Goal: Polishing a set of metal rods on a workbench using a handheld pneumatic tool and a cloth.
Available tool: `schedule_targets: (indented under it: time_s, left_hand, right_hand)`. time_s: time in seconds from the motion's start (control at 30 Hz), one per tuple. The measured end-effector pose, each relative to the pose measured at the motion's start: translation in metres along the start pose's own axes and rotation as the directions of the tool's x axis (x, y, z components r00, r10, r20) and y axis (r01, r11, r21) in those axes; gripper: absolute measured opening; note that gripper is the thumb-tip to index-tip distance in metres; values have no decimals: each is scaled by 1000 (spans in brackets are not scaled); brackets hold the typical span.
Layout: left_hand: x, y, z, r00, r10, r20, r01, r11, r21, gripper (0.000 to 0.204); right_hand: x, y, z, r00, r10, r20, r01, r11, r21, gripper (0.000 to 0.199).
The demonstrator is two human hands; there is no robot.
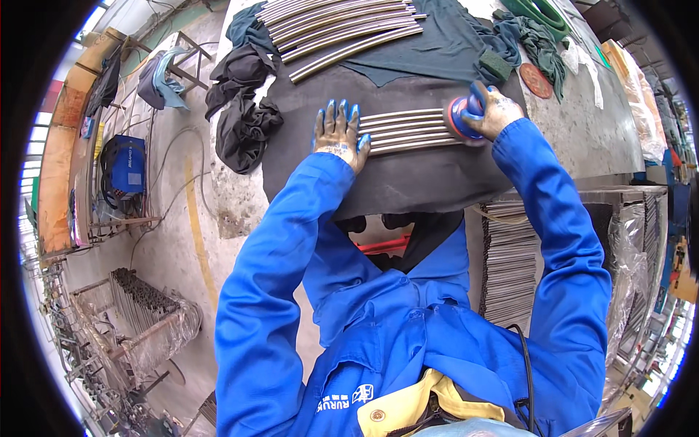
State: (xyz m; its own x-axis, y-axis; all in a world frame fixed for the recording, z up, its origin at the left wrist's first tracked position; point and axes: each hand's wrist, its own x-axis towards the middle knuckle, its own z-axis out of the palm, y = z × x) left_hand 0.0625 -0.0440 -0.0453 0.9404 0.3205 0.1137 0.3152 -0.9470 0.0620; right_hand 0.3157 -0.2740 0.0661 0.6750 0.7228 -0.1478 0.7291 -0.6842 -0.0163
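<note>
Several thin metal rods (404,131) lie side by side on a dark grey cloth (444,182) that covers the front of the table. My left hand (338,133), in a stained glove with blue fingertips, rests flat over their left ends, fingers stretched out. At the right ends, my right hand (499,113) is closed around a round palm sander (460,120) with a blue body and a pinkish-red rim. The sander sits on the rods; its underside is hidden.
More curved metal rods (342,29) are stacked at the back on a dark green cloth (437,58). Black crumpled cloth (247,131) lies left. A reddish round disc (536,80) and a green block (495,65) lie right. A blue machine (127,164) stands left; bundled rods (510,255) fill a rack below right.
</note>
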Motion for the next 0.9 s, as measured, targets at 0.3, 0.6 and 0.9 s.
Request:
schedule_targets:
  time_s: [0.3, 0.6, 0.9]
  left_hand:
    - [19, -3, -1, 996, -50, 76, 42, 994, 102, 74]
    - [40, -15, 10, 998, -68, 12, 67, 994, 83, 76]
    - [31, -12, 16, 998, -61, -25, 62, 998, 27, 77]
  right_hand:
    - [10, -39, -11, 998, -67, 13, 67, 997, 42, 68]
    - [25, -25, -17, 1000, -21, 11, 21, 1000, 7, 64]
    - [22, -52, -9, 993, -118, -12, 119, 993, 9, 65]
